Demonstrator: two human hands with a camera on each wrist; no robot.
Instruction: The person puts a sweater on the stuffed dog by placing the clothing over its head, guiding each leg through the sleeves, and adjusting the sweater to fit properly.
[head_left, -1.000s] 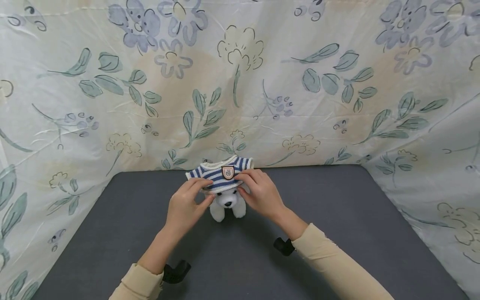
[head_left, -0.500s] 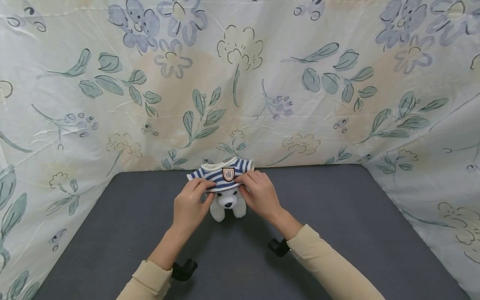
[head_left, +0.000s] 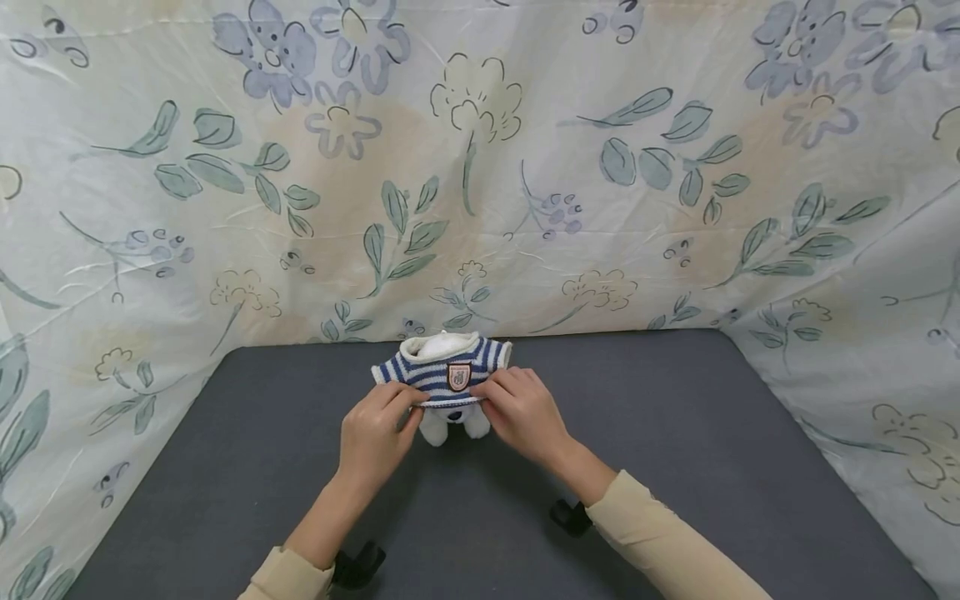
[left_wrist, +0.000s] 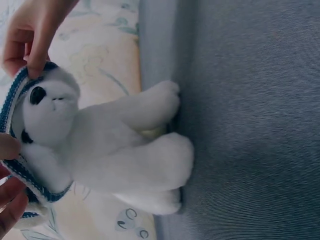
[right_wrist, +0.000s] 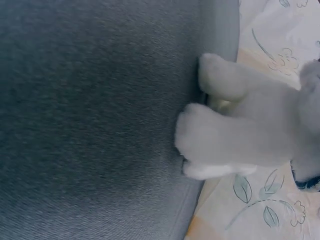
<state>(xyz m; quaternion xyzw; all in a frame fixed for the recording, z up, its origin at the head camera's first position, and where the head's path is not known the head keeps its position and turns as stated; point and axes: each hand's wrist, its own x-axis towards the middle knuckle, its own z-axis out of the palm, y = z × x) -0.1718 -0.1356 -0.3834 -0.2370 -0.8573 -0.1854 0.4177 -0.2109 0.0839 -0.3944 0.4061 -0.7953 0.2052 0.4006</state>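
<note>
A white plush dog (left_wrist: 110,135) stands on its legs on the dark grey table. A small blue-and-white striped knit sweater (head_left: 438,382) with a shield badge is pulled over its head, and white plush shows in the collar opening. In the head view only the nose and front paws come out below the hem. My left hand (head_left: 377,435) pinches the hem at one side between thumb and fingers. At the other side my right hand (head_left: 525,414) pinches the same hem. The left wrist view shows the hem around the dog's face, above its nose and eyes.
Behind the table (head_left: 645,433) hangs a floral-patterned cloth (head_left: 480,208), close to the plush dog's back. Black straps with a mount (head_left: 358,567) sit at the wrists, below the beige sleeves (head_left: 667,533).
Both hands have drawn the sweater lower over the dog's head. Its eyes are now covered in the head view, and white plush has appeared in the collar opening.
</note>
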